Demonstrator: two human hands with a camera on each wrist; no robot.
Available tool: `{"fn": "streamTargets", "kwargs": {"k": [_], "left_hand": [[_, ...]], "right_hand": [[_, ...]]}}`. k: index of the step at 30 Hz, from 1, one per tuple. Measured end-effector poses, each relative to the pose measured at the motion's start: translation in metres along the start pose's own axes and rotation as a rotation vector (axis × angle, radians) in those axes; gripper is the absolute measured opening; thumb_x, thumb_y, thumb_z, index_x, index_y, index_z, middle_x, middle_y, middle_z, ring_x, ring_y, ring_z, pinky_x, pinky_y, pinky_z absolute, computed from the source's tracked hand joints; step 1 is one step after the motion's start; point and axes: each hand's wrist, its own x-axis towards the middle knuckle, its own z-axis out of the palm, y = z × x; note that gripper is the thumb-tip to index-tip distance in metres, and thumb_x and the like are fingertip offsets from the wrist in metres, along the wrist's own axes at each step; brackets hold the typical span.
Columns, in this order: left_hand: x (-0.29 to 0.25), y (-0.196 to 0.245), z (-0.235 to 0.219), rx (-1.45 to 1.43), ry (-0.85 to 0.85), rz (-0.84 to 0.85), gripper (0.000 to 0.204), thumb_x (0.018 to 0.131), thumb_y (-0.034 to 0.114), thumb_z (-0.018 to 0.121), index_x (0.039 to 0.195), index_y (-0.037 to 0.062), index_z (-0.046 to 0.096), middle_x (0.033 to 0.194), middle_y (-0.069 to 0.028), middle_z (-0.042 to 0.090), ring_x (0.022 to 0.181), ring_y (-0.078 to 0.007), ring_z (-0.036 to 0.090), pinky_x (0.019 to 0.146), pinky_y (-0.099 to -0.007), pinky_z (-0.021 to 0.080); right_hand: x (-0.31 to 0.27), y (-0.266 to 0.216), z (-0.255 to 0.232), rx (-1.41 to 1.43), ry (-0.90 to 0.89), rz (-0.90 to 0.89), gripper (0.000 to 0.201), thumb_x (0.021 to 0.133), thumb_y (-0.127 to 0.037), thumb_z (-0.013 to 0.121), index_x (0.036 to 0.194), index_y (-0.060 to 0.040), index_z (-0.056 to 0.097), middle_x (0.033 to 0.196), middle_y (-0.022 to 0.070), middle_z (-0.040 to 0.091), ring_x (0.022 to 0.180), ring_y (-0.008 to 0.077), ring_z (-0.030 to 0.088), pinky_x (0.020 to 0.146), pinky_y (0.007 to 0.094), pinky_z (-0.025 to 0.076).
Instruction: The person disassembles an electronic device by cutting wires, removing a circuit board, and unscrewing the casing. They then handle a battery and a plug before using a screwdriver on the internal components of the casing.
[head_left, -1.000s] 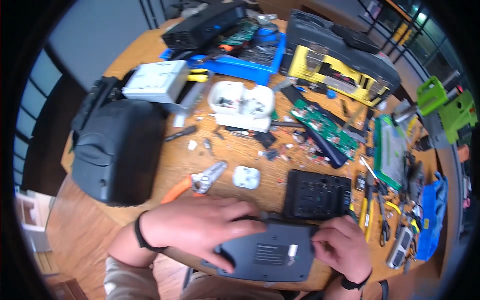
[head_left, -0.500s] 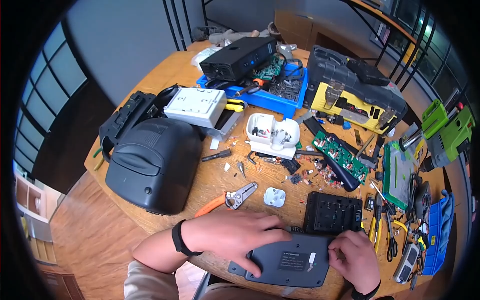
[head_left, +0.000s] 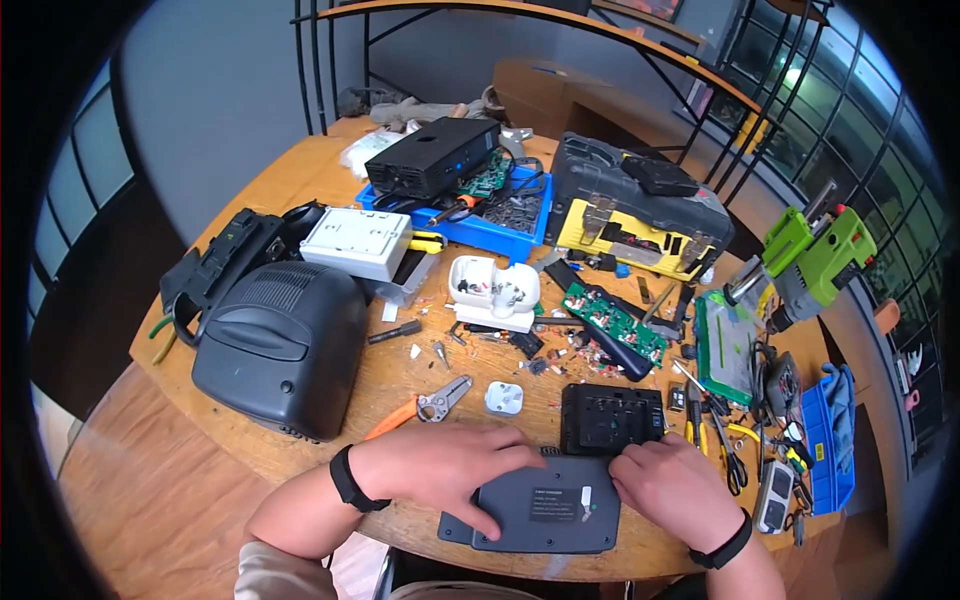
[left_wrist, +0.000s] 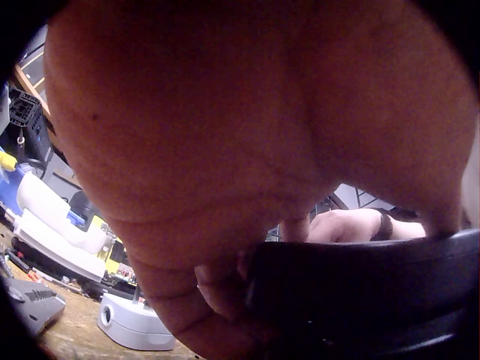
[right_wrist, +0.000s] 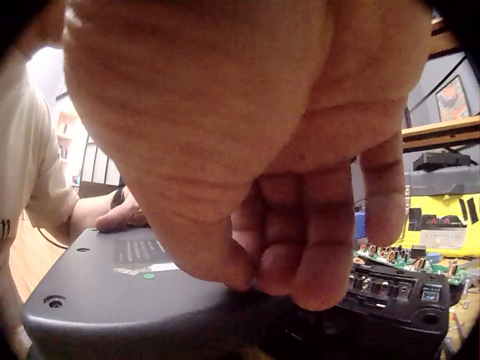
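A flat dark grey casing with a printed label and screw holes lies at the table's near edge. My left hand grips its left part, thumb on the top face and fingers over the far edge; the left wrist view shows the fingers of the left hand bent against the dark casing. At the far right corner, my right hand pinches the edge. In the right wrist view, thumb and fingertips of the right hand meet at the rim of the casing, hiding the contact. A black open housing sits just beyond.
Orange-handled pliers and a white plug piece lie beyond my left hand. A large black case stands left. Farther back are a white holder, green circuit board and blue tray; tools and a blue bin are right.
The head view has shifted, showing more of the room behind the table. Both hands stay on the casing; the right hand's knuckles now lie flatter over its far right corner.
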Motion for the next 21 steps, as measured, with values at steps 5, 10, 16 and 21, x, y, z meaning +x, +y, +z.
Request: {"fn": "streamTargets", "kwargs": {"k": [5,10,16,21], "left_hand": [[0.0,0.0,0.001,-0.008,0.035,0.006,0.079,0.081,0.047,0.084,0.14,0.0068,0.05,0.13,-0.0144,0.057,0.123,-0.0377,0.058,0.098,-0.0449,0.051],[0.001,-0.003,0.004,0.006,0.032,0.017,0.082,0.081,0.05,0.085,0.14,0.0059,0.051,0.132,-0.0145,0.057,0.122,-0.0372,0.059,0.097,-0.0442,0.052],[0.002,0.0,0.001,0.004,0.026,0.019,0.083,0.08,0.051,0.086,0.14,0.0054,0.051,0.133,-0.0146,0.057,0.12,-0.0369,0.06,0.096,-0.0432,0.053],[0.002,0.004,-0.002,0.035,0.043,0.02,0.082,0.078,0.054,0.087,0.135,0.0041,0.055,0.132,-0.0149,0.059,0.12,-0.0369,0.061,0.096,-0.0425,0.054]], "right_hand": [[0.003,-0.005,-0.001,-0.143,-0.018,-0.067,0.013,0.082,-0.018,0.071,0.083,-0.0112,0.06,0.079,0.0038,0.062,0.08,0.0229,0.068,0.074,0.0358,0.05],[0.006,-0.008,-0.002,-0.244,-0.045,-0.081,0.008,0.084,-0.017,0.067,0.083,-0.0118,0.06,0.078,0.003,0.062,0.076,0.021,0.068,0.072,0.0345,0.049],[0.007,-0.011,-0.001,-0.289,-0.052,-0.073,0.005,0.086,-0.016,0.063,0.083,-0.0127,0.061,0.076,0.0022,0.061,0.074,0.0201,0.067,0.07,0.0338,0.048],[0.01,-0.014,-0.001,-0.295,-0.115,-0.064,0.005,0.087,-0.017,0.062,0.085,-0.0128,0.063,0.077,0.0025,0.062,0.074,0.0205,0.068,0.069,0.0333,0.047]]}}
